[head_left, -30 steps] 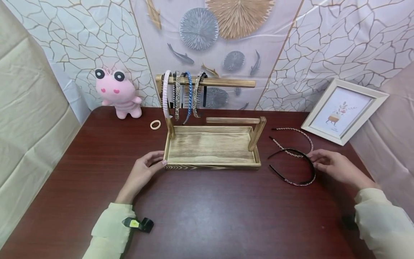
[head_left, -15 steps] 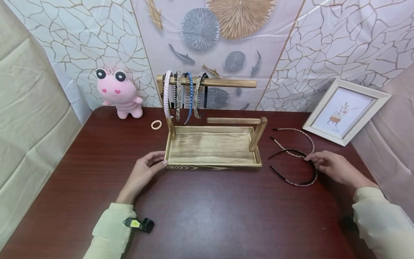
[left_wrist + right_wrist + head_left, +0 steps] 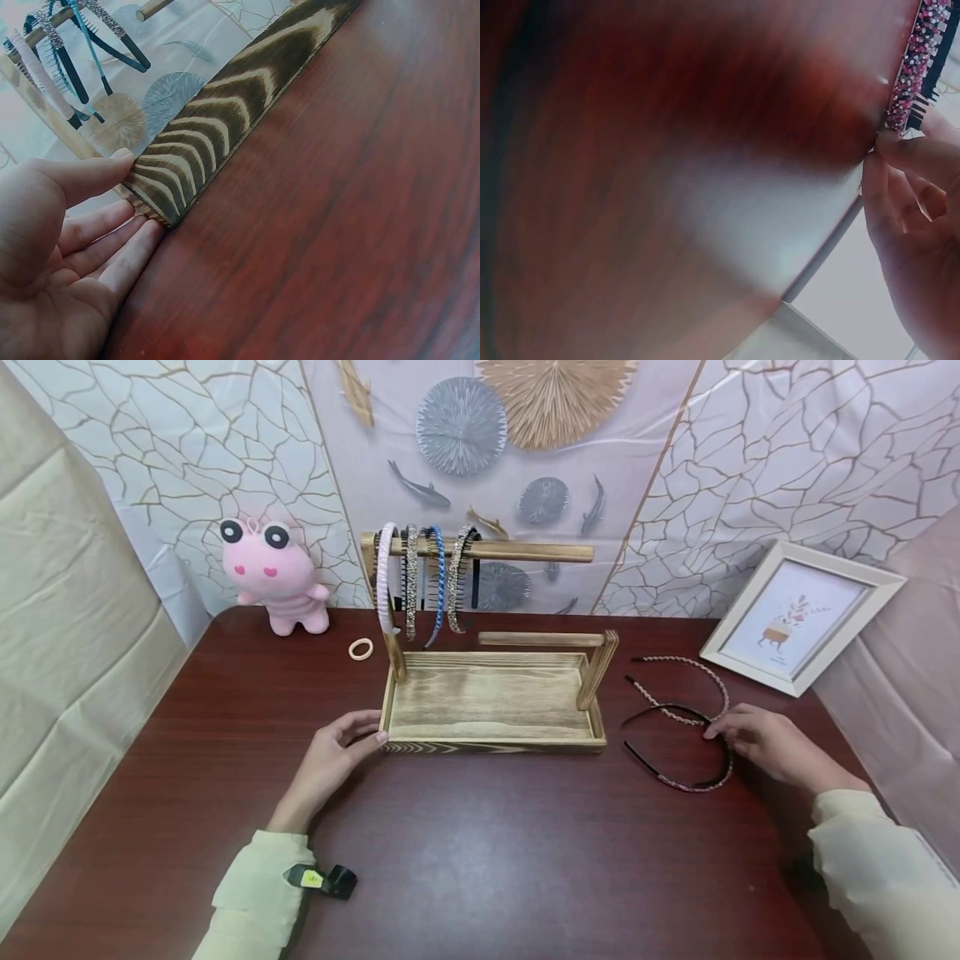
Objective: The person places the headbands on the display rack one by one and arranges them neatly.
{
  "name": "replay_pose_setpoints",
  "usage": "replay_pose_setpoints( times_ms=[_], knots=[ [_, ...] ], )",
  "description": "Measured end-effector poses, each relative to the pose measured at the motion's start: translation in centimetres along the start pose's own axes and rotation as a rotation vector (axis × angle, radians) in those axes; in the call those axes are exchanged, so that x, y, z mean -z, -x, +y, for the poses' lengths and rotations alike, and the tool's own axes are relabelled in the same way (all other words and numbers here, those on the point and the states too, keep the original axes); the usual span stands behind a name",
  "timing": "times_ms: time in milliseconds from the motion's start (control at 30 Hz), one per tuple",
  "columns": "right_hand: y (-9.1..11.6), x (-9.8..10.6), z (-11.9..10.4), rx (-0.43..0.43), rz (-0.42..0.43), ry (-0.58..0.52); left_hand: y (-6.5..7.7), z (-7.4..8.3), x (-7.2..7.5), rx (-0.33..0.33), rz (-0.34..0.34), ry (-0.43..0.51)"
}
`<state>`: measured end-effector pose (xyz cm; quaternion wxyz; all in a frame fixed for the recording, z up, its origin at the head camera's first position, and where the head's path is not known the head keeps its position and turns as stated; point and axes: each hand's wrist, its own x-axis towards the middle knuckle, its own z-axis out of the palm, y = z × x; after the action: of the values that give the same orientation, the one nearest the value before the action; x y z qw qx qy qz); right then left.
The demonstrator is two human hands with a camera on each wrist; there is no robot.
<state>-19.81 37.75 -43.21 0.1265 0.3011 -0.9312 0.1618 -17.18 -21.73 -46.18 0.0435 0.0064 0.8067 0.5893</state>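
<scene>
A wooden headband stand (image 3: pixel 495 746) with a tray base and two raised bars stands mid-table. My left hand (image 3: pixel 337 760) holds its front left corner, thumb on the front and fingers along the side, as the left wrist view shows. To the right, my right hand (image 3: pixel 772 745) pinches a dark toothed headband (image 3: pixel 913 71) with pink and white sparkle between thumb and fingers. That headband lies over a braided headband (image 3: pixel 693 660) on the table. From the stand's upper bar (image 3: pixel 532 552) hang a pale pink headband (image 3: pixel 384 577), a blue headband (image 3: pixel 441 585) and glittery ones.
At the back left sits a pink plush toy (image 3: pixel 273 572), with a small cream ring (image 3: pixel 361 649) between it and the stand. A white picture frame (image 3: pixel 802 618) leans at the back right. Patterned cloth (image 3: pixel 630 410) hangs behind the table (image 3: pixel 465 860).
My right hand has shifted slightly left along the sparkly headband, fingers closing on its curved end. The left hand and the stand have stayed in place.
</scene>
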Motion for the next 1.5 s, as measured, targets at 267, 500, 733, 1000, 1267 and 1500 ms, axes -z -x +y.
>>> replay_pose_setpoints(
  times_ms=[267,500,733,1000,1267,1500],
  knots=[
    [-0.1,-0.2,0.2,0.022,0.011,-0.015,-0.1,-0.1,0.0,0.004,-0.002,0.011],
    [-0.1,-0.2,0.1,0.051,0.017,-0.066,0.1,0.1,0.0,0.004,-0.003,0.011],
    [-0.4,0.3,-0.9,0.075,0.019,-0.113,0.0,-0.1,0.1,-0.003,0.001,0.010],
    [-0.7,1.3,-2.5,0.020,0.011,-0.157,0.0,-0.1,0.0,0.000,0.002,0.008],
    [-1.3,2.6,-4.4,-0.130,-0.015,-0.189,0.1,0.0,0.0,0.004,0.001,0.008],
    [-2.1,3.1,-5.6,-0.268,0.115,-0.327,0.1,0.1,0.0,0.000,0.001,0.002]
  ],
)
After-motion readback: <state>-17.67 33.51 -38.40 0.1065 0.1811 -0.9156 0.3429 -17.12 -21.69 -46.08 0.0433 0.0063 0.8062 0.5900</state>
